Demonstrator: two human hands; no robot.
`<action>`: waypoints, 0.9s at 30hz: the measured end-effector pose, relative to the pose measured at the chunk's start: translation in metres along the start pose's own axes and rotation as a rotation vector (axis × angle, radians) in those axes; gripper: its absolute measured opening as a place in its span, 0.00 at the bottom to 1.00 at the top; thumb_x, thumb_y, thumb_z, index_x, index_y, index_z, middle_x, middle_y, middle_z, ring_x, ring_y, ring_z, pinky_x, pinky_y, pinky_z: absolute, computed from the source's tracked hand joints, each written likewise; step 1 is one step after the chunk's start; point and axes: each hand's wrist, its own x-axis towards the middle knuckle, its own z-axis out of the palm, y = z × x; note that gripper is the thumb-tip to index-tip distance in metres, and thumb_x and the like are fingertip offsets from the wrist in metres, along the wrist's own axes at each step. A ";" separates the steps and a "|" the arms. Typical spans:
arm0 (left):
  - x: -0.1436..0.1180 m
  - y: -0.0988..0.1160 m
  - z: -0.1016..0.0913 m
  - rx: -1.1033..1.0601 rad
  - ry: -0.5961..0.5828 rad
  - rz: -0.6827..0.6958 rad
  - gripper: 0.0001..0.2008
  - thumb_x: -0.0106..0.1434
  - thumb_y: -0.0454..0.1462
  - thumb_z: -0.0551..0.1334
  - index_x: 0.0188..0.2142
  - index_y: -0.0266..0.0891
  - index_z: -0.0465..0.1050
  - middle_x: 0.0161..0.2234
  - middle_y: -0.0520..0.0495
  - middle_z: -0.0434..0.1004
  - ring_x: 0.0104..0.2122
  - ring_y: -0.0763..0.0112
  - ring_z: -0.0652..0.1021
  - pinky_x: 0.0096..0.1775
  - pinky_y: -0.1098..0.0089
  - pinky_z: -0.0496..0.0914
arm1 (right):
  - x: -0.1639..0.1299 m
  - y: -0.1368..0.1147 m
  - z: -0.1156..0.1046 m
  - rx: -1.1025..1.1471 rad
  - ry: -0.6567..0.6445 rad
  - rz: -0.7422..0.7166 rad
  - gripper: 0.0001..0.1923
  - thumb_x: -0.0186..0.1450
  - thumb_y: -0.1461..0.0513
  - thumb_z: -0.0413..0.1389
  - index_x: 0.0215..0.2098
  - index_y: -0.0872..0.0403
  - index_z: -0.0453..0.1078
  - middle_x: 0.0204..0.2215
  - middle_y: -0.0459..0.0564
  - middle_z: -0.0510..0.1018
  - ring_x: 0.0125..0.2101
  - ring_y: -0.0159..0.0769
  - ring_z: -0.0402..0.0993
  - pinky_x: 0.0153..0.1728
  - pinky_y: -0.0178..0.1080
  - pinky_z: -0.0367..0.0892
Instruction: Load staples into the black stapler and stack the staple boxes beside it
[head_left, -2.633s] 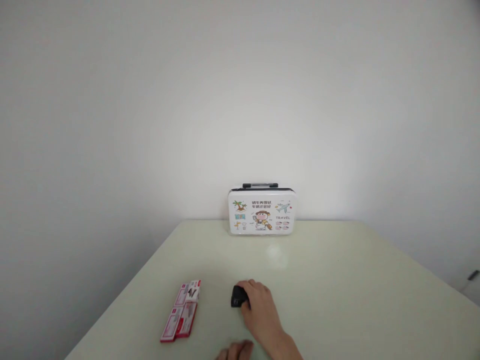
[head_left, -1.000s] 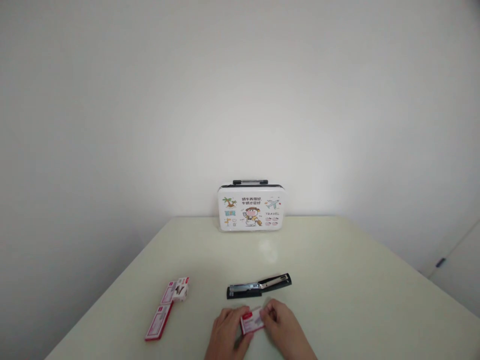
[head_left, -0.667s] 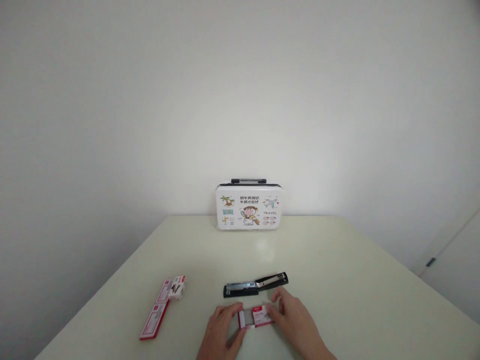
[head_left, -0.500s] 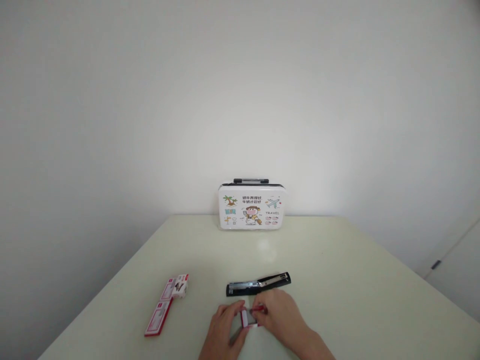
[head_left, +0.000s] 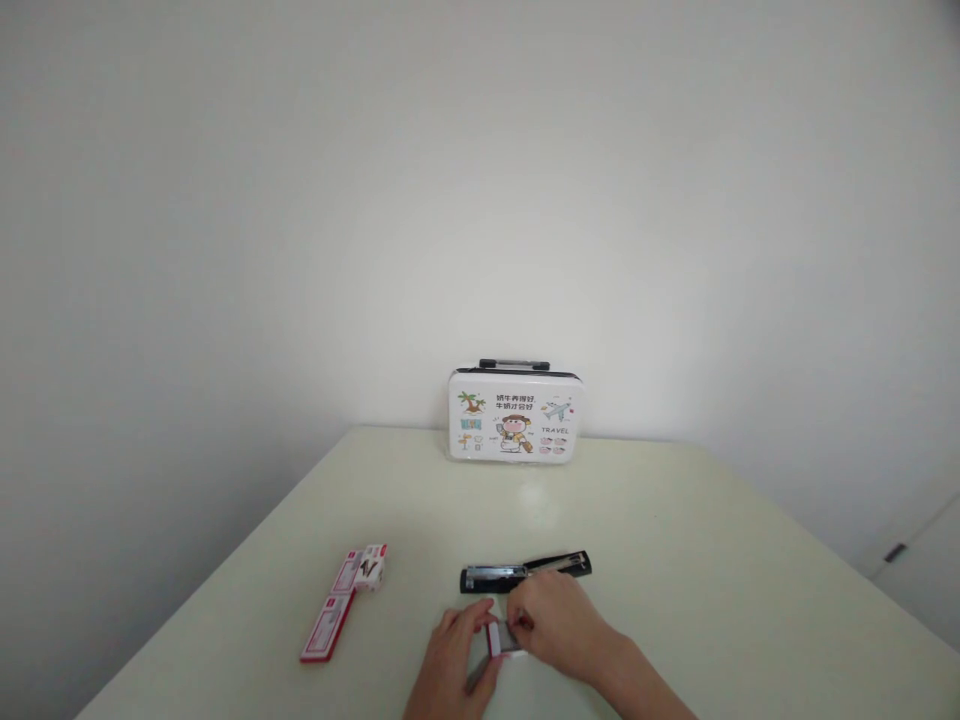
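Observation:
Between thumb and fingers of my left hand (head_left: 456, 660) is a small red and white staple box (head_left: 493, 638), held at its left end near the table's front. The box is uncovered, and a grey mass, seemingly staples, shows inside. My right hand (head_left: 559, 622) is closed, its fingertips pinched together over the box's right part. Whatever they grip is hidden by the fingers. Just beyond my hands lies a black stapler (head_left: 491, 577), spread wide so that its metal staple channel shows. My right knuckles overlap its near edge in view.
To the left, two flat pink and white boxes (head_left: 328, 628) lie end to end, with a small white box (head_left: 371, 568) bearing a stapler picture beside them. A white cartoon-printed case (head_left: 516, 418) with a black handle stands at the table's (head_left: 637, 520) back, by the wall.
My view has shifted slightly, so everything sits a little further right. The red piece seen at my right fingertips no longer shows. My left hand keeps its hold on the staple box.

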 end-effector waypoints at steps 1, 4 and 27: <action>0.000 -0.001 0.001 -0.003 0.017 0.000 0.25 0.63 0.36 0.63 0.60 0.45 0.68 0.50 0.42 0.78 0.51 0.57 0.77 0.56 0.55 0.70 | -0.002 0.003 -0.001 0.026 0.011 -0.004 0.09 0.57 0.64 0.58 0.31 0.48 0.81 0.30 0.47 0.85 0.35 0.40 0.80 0.36 0.35 0.63; -0.001 0.000 0.001 -0.002 0.014 -0.003 0.26 0.62 0.35 0.63 0.60 0.46 0.69 0.49 0.43 0.78 0.51 0.57 0.77 0.56 0.55 0.71 | -0.015 0.019 -0.006 0.091 0.046 0.015 0.09 0.61 0.64 0.56 0.35 0.48 0.78 0.31 0.43 0.82 0.33 0.33 0.77 0.35 0.32 0.62; 0.039 0.006 -0.024 0.393 0.165 -0.170 0.23 0.64 0.42 0.62 0.59 0.45 0.69 0.55 0.44 0.73 0.55 0.56 0.71 0.54 0.58 0.64 | -0.045 0.011 0.005 0.254 0.059 0.115 0.12 0.60 0.58 0.64 0.43 0.37 0.81 0.35 0.41 0.78 0.31 0.32 0.73 0.33 0.33 0.58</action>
